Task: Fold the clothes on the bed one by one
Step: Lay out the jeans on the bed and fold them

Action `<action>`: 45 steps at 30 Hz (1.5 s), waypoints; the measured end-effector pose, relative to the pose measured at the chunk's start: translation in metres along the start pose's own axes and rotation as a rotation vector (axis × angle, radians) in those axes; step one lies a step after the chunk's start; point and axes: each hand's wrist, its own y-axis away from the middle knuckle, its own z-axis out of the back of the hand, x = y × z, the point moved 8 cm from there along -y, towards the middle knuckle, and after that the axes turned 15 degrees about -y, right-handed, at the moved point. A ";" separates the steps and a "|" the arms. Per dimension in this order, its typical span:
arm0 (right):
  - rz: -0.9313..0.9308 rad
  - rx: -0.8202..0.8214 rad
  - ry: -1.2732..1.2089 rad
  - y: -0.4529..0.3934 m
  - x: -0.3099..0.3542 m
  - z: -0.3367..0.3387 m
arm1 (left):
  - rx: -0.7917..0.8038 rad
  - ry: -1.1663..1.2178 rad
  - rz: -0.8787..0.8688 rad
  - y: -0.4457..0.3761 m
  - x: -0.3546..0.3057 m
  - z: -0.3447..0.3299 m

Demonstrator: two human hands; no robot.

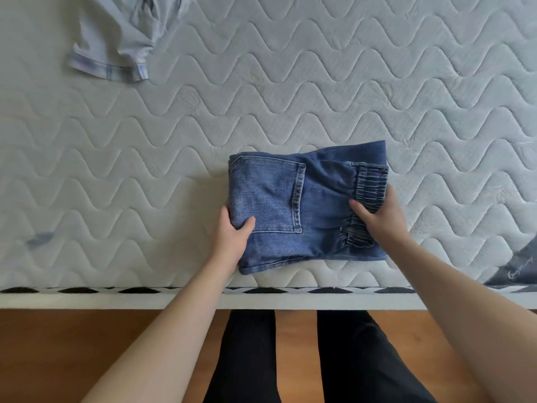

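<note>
A pair of blue jeans (313,199) lies folded into a compact rectangle near the front edge of the white quilted mattress (261,97), back pocket up and elastic waistband at the right. My left hand (232,239) grips the folded left edge, thumb on top and fingers underneath. My right hand (380,216) holds the waistband end, thumb on top of the denim. A pale blue garment (116,39) lies unfolded at the far left of the bed.
The mattress's front edge (261,298) with black-and-white trim runs across the view. Below it are a wooden floor (72,344) and the person's legs in black trousers (290,359). A dark label patch (517,269) sits at the right corner.
</note>
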 end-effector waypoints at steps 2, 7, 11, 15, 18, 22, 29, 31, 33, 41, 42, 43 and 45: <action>0.028 -0.003 -0.010 0.015 0.016 -0.002 | -0.025 -0.023 -0.037 0.015 -0.006 0.010; 0.053 -0.002 -0.078 0.071 0.058 -0.008 | -0.088 -0.082 -0.099 0.058 -0.011 0.072; 0.065 0.005 -0.139 0.123 0.091 -0.010 | -0.127 -0.102 -0.146 0.101 -0.016 0.135; 0.064 0.061 -0.253 0.169 0.118 -0.016 | -0.194 -0.120 -0.209 0.140 -0.024 0.189; 0.095 0.077 -0.287 0.203 0.145 -0.017 | -0.205 -0.116 -0.250 0.166 -0.033 0.216; 0.141 0.018 -0.273 0.245 0.178 0.001 | -0.158 -0.095 -0.312 0.195 -0.050 0.233; 0.164 -0.196 -0.328 0.314 0.188 0.057 | -0.021 -0.220 -0.497 0.227 -0.107 0.236; 0.165 -0.239 -0.353 0.334 0.182 0.074 | 0.030 -0.248 -0.546 0.239 -0.124 0.229; 0.177 -0.310 -0.363 0.356 0.174 0.098 | 0.083 -0.266 -0.592 0.253 -0.142 0.218; 0.194 -0.550 -0.495 0.445 0.104 0.204 | 0.244 -0.306 -0.790 0.352 -0.192 0.130; 0.190 -0.578 -0.512 0.459 0.091 0.218 | 0.265 -0.306 -0.809 0.370 -0.194 0.115; 0.186 -0.602 -0.529 0.473 0.078 0.231 | 0.288 -0.306 -0.827 0.388 -0.196 0.100; 0.171 -0.651 -0.556 0.504 0.050 0.257 | 0.339 -0.315 -0.864 0.423 -0.197 0.067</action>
